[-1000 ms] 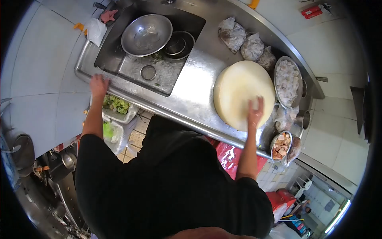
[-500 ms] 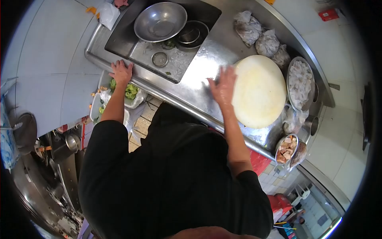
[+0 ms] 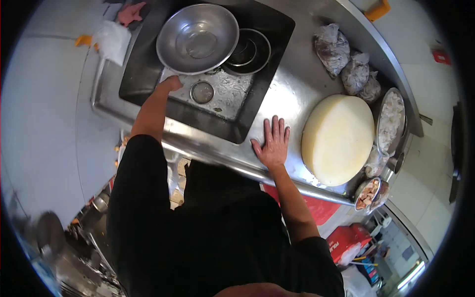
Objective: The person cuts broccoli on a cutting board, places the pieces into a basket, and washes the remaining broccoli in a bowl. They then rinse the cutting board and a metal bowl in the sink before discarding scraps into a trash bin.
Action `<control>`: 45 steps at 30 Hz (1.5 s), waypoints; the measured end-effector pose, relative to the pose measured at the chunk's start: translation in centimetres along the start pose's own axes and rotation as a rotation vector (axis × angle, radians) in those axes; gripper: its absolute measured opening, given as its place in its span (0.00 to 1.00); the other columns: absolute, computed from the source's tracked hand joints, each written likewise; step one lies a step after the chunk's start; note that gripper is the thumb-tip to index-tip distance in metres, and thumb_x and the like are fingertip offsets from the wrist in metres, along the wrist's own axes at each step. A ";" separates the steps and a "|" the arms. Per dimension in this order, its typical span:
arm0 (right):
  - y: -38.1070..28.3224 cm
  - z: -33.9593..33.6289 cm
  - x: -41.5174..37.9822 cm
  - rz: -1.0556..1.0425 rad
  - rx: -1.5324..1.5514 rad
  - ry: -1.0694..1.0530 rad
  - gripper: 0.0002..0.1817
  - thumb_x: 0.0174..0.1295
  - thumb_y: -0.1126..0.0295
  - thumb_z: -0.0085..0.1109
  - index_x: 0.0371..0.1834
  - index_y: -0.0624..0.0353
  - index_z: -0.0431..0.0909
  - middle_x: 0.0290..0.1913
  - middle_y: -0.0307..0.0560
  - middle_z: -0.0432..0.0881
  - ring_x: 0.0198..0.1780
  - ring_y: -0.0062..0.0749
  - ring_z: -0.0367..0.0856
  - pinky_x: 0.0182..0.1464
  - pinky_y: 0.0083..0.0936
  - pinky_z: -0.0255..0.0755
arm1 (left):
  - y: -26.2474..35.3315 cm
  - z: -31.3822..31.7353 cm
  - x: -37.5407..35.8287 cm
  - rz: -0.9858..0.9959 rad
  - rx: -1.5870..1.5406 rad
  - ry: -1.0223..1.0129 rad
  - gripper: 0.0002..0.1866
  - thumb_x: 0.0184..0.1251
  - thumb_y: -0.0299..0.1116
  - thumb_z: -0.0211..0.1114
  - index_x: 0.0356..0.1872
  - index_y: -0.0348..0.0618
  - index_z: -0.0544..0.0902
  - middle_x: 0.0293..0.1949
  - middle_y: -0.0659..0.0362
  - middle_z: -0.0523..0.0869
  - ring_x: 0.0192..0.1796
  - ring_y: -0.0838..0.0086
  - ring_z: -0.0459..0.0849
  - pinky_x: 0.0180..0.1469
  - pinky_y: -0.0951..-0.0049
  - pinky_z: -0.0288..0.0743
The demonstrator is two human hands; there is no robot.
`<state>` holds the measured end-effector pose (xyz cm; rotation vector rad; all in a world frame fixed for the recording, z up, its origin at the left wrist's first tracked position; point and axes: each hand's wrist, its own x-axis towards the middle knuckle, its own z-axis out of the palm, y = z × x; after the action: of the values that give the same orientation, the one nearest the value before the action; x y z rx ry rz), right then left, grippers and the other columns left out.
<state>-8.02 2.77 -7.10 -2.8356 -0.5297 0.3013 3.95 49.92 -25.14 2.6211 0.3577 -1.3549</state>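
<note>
My left hand (image 3: 172, 83) reaches into the metal sink (image 3: 255, 106), by the near edge of a wide steel bowl (image 3: 200, 42). Its fingers are mostly hidden, so whether it grips the bowl does not show. Beside that bowl sits a dark metal pot (image 3: 262, 52) with a smaller round vessel inside. A small round metal piece (image 3: 202, 92) lies on the wet sink floor. Fingers spread, my right hand (image 3: 273, 146) rests flat on the steel counter (image 3: 292, 106), between the sink and a thick round pale chopping block (image 3: 339, 138).
Tied plastic bags (image 3: 332, 52) stand along the counter's back. Right of the block are an oval dish of whitish pieces (image 3: 391, 119) and a small bowl of pinkish-brown chunks (image 3: 367, 194). A white bag (image 3: 112, 42) hangs at the sink's left corner.
My left hand has moved from the counter's front edge into the sink, near the bowl. My right hand has moved off the chopping block's edge and settled flat on the counter.
</note>
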 end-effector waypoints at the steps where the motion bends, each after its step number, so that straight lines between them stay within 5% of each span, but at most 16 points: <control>1: 0.0 0.0 0.2 0.006 -0.014 -0.002 0.45 0.60 0.41 0.61 0.77 0.53 0.63 0.80 0.59 0.57 0.80 0.61 0.51 0.78 0.63 0.42 | -0.4 0.5 2.2 -0.003 0.002 -0.039 0.34 0.68 0.52 0.61 0.72 0.48 0.72 0.71 0.46 0.73 0.73 0.53 0.71 0.75 0.58 0.62; 3: 0.4 0.6 0.2 -0.011 -0.006 -0.005 0.45 0.61 0.40 0.60 0.77 0.54 0.63 0.80 0.60 0.57 0.80 0.61 0.51 0.78 0.62 0.42 | -1.4 2.4 7.5 0.109 0.068 -0.156 0.34 0.69 0.49 0.61 0.73 0.47 0.70 0.75 0.46 0.67 0.76 0.52 0.65 0.77 0.57 0.58; 5: 0.7 0.6 0.1 0.007 -0.004 -0.002 0.44 0.60 0.39 0.60 0.75 0.55 0.66 0.78 0.60 0.61 0.79 0.62 0.55 0.77 0.63 0.44 | -2.9 6.1 10.4 0.340 -0.146 0.181 0.33 0.69 0.43 0.61 0.74 0.46 0.69 0.77 0.48 0.65 0.77 0.53 0.62 0.78 0.58 0.54; 8: 0.9 0.6 -0.1 0.033 0.035 0.023 0.42 0.59 0.40 0.62 0.75 0.48 0.67 0.78 0.55 0.62 0.79 0.57 0.57 0.77 0.62 0.46 | -3.0 8.7 12.7 0.556 -0.334 0.370 0.31 0.70 0.36 0.60 0.75 0.46 0.68 0.76 0.48 0.67 0.77 0.55 0.63 0.79 0.60 0.52; 10: 0.9 0.4 0.0 0.049 0.028 0.005 0.42 0.60 0.41 0.62 0.76 0.47 0.67 0.78 0.54 0.62 0.79 0.55 0.58 0.77 0.60 0.46 | -4.7 12.6 16.2 0.467 -0.121 0.336 0.30 0.70 0.32 0.58 0.73 0.41 0.69 0.74 0.46 0.69 0.76 0.55 0.65 0.78 0.59 0.55; 18: 0.6 -0.2 -0.2 0.062 0.049 -0.037 0.41 0.63 0.41 0.59 0.77 0.44 0.64 0.80 0.48 0.60 0.80 0.50 0.56 0.79 0.55 0.45 | -3.7 16.3 17.0 0.283 -0.157 0.440 0.22 0.67 0.29 0.59 0.61 0.33 0.79 0.67 0.41 0.76 0.70 0.51 0.74 0.73 0.58 0.64; 19: 0.6 -0.4 -0.2 0.063 0.058 -0.043 0.41 0.63 0.41 0.59 0.78 0.44 0.64 0.80 0.48 0.60 0.80 0.50 0.56 0.79 0.55 0.45 | -4.0 16.3 17.1 0.314 -0.111 0.402 0.17 0.65 0.30 0.60 0.53 0.35 0.81 0.59 0.41 0.79 0.63 0.52 0.78 0.66 0.57 0.68; 22: 0.8 -1.2 -0.2 0.066 0.067 -0.044 0.41 0.66 0.41 0.56 0.79 0.45 0.60 0.81 0.47 0.57 0.81 0.48 0.54 0.80 0.54 0.43 | -5.8 15.3 16.5 0.655 0.299 0.172 0.07 0.61 0.31 0.63 0.30 0.39 0.86 0.36 0.44 0.88 0.42 0.53 0.89 0.45 0.52 0.80; 23: 0.8 -1.2 -0.3 0.064 0.072 -0.043 0.41 0.66 0.41 0.55 0.79 0.45 0.60 0.81 0.47 0.57 0.81 0.48 0.53 0.81 0.53 0.43 | -5.7 12.2 15.1 1.121 0.778 0.086 0.08 0.55 0.32 0.66 0.34 0.43 0.87 0.33 0.44 0.87 0.37 0.52 0.88 0.38 0.53 0.80; 24: 0.8 -1.2 -0.4 0.057 0.080 -0.042 0.41 0.66 0.41 0.55 0.79 0.45 0.60 0.81 0.47 0.56 0.82 0.47 0.52 0.81 0.53 0.42 | -6.3 12.7 15.3 0.781 0.448 -0.079 0.13 0.60 0.39 0.64 0.38 0.41 0.88 0.41 0.43 0.86 0.45 0.49 0.86 0.47 0.50 0.78; 26: 0.9 -1.3 -0.7 0.052 0.102 -0.006 0.40 0.67 0.42 0.54 0.80 0.45 0.59 0.82 0.47 0.55 0.82 0.46 0.51 0.81 0.52 0.41 | -8.8 11.5 13.7 0.598 0.305 -0.129 0.18 0.64 0.45 0.64 0.41 0.39 0.87 0.47 0.43 0.86 0.51 0.47 0.84 0.55 0.47 0.77; 29: 1.0 -0.9 -1.1 0.031 0.136 0.053 0.40 0.67 0.44 0.54 0.80 0.45 0.59 0.82 0.47 0.55 0.82 0.45 0.51 0.81 0.52 0.42 | -9.0 4.7 5.6 0.948 0.652 0.087 0.17 0.65 0.42 0.67 0.41 0.36 0.85 0.38 0.42 0.86 0.42 0.53 0.87 0.47 0.52 0.78; 32: 1.2 -0.6 -1.3 0.015 0.127 0.084 0.40 0.66 0.45 0.54 0.80 0.45 0.58 0.82 0.47 0.55 0.82 0.44 0.51 0.81 0.51 0.42 | -3.3 -1.4 -4.9 0.305 -0.128 -0.019 0.14 0.68 0.38 0.66 0.42 0.35 0.84 0.33 0.49 0.86 0.35 0.63 0.85 0.41 0.62 0.78; 38: 1.0 -0.7 -2.0 0.011 0.120 0.144 0.40 0.66 0.46 0.53 0.80 0.47 0.58 0.82 0.47 0.54 0.82 0.43 0.50 0.82 0.48 0.42 | 3.1 -3.9 -13.0 0.411 -0.619 -0.080 0.10 0.72 0.30 0.62 0.47 0.35 0.83 0.34 0.60 0.85 0.33 0.77 0.81 0.37 0.71 0.74; 43: -0.1 -0.4 -1.8 0.074 0.195 0.277 0.37 0.65 0.49 0.58 0.76 0.51 0.64 0.79 0.50 0.61 0.80 0.47 0.56 0.81 0.51 0.44 | 10.3 -4.6 -16.1 0.666 -0.509 0.043 0.11 0.73 0.27 0.60 0.50 0.36 0.84 0.35 0.64 0.84 0.33 0.82 0.78 0.36 0.77 0.73; 45: -2.3 -1.3 -1.0 0.284 0.442 0.250 0.39 0.63 0.52 0.62 0.76 0.53 0.63 0.76 0.55 0.64 0.79 0.50 0.58 0.80 0.52 0.47 | 14.7 -5.4 -19.8 0.683 -0.581 -0.014 0.12 0.72 0.27 0.60 0.52 0.38 0.84 0.34 0.64 0.83 0.32 0.83 0.77 0.33 0.77 0.72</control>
<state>-9.34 4.19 -5.06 -2.4576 -0.0019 0.0923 1.33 34.58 -5.23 1.9681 -0.1348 -0.8656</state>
